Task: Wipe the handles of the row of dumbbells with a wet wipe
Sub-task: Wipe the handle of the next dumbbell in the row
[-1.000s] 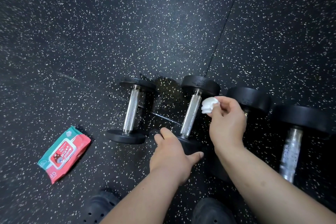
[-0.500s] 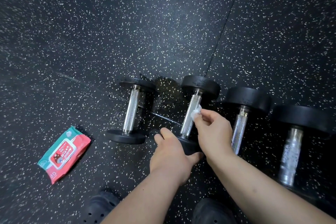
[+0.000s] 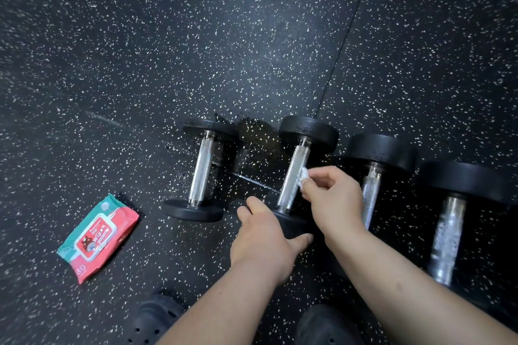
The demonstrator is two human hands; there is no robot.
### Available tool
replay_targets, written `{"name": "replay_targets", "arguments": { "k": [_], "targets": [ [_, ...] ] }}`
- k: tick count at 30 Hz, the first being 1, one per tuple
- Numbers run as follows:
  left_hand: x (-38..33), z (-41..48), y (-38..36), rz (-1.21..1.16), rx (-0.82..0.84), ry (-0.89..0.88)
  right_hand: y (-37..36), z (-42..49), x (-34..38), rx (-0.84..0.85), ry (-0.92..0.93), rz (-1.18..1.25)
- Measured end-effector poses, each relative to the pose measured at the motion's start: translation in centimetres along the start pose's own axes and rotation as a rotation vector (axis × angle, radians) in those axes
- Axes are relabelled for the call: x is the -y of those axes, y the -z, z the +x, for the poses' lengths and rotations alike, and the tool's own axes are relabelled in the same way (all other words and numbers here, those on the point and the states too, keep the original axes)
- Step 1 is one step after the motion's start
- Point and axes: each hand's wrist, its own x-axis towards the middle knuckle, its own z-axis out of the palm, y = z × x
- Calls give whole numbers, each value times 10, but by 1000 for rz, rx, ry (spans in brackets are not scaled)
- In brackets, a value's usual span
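Dumbbells (image 3: 294, 173) in row, wipes pack (image 3: 98, 238) near leftmost

Four dumbbells (image 3: 202, 171), one wipe (image 3: 303, 181), one pack (image 3: 98, 237)

Dim, even light from above. The floor (image 3: 252, 36) is palest at upper centre and darkens toward the corners, where its speckles smear and stretch. The right handle (image 3: 448, 241), at lower right, glints with white glare and is blurred.

One head-worn camera looks steeply down at the nearby floor (image 3: 196, 36)
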Motion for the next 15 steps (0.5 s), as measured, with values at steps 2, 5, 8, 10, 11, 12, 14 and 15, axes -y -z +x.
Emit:
{"name": "replay_targets", "arguments": {
  "k": [2, 5, 8, 10, 11, 12, 14, 15],
  "targets": [
    [0, 0, 0, 5, 0, 6, 2, 6, 11, -24, 77, -27],
    [0, 1, -1, 8, -1, 10, 3, 7, 20, -43, 208, -133],
    [0, 1, 0, 5, 6, 1, 3, -6, 11, -2, 349, -283],
    [1, 0, 0, 0, 5, -6, 3, -12, 6, 33, 416, -367],
    [0, 0, 0, 0, 2, -6, 4, -12, 6, 38, 446, -413],
    [0, 0, 0, 3, -1, -6, 5, -10, 7, 30, 476, -462],
    [0, 0, -1, 14, -2, -5, 6, -2, 13, -7, 535, -551],
    [0, 0, -1, 20, -2, -3, 6, 3, 15, -25, 561, -592]
  ]
}}
